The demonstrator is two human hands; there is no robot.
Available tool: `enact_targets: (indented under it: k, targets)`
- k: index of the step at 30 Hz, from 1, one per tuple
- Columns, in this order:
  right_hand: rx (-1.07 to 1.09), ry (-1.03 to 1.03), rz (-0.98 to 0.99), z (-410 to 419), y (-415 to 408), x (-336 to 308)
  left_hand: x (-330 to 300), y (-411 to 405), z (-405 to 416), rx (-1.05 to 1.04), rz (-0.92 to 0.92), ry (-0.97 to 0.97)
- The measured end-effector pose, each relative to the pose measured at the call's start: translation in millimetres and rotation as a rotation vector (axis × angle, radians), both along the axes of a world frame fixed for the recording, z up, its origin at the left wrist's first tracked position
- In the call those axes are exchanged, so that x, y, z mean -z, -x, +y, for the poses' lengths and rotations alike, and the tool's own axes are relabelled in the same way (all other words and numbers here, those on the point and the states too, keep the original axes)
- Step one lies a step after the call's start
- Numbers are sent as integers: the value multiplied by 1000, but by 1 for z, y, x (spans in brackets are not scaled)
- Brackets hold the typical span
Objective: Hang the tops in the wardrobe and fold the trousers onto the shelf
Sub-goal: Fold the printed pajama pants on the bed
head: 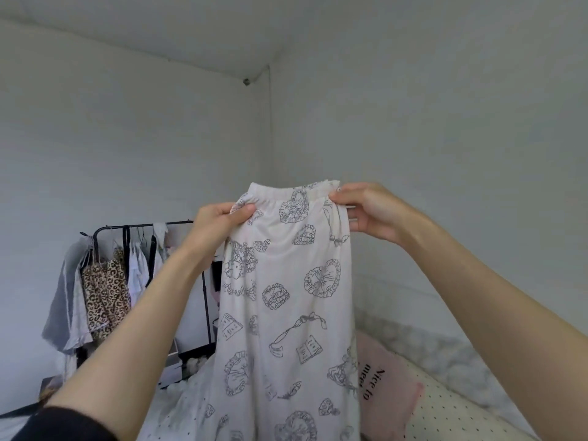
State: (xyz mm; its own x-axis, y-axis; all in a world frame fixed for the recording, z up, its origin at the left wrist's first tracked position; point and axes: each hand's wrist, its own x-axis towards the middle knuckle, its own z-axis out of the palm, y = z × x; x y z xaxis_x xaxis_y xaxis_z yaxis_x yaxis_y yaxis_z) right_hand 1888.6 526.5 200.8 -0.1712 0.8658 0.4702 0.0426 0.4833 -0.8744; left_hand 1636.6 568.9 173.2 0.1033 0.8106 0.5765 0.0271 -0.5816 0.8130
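Note:
White trousers (286, 300) with grey drawn prints hang full length in front of me, waistband up. My left hand (216, 227) pinches the left end of the elastic waistband. My right hand (366, 208) pinches the right end, a little higher. The legs drop down out of the frame's bottom edge. A black clothes rail (152, 225) stands at the back left with several tops on hangers, among them a leopard-print top (106, 297) and a grey top (63, 310).
A bed with a dotted white cover (451, 415) lies below and to the right. A pink pillow (388, 386) with black lettering rests on it by the wall. White boxes (173, 364) sit under the rail. Bare walls meet in the corner ahead.

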Motion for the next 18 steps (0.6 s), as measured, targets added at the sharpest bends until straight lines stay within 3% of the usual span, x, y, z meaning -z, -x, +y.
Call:
enact_targets:
  k: [10,18]
  targets:
    - [117,311,-126,25,-62,125,110,-68,60,8,298,201]
    - [284,492,-143,87,-208,225,213,-238,151,15,424,306]
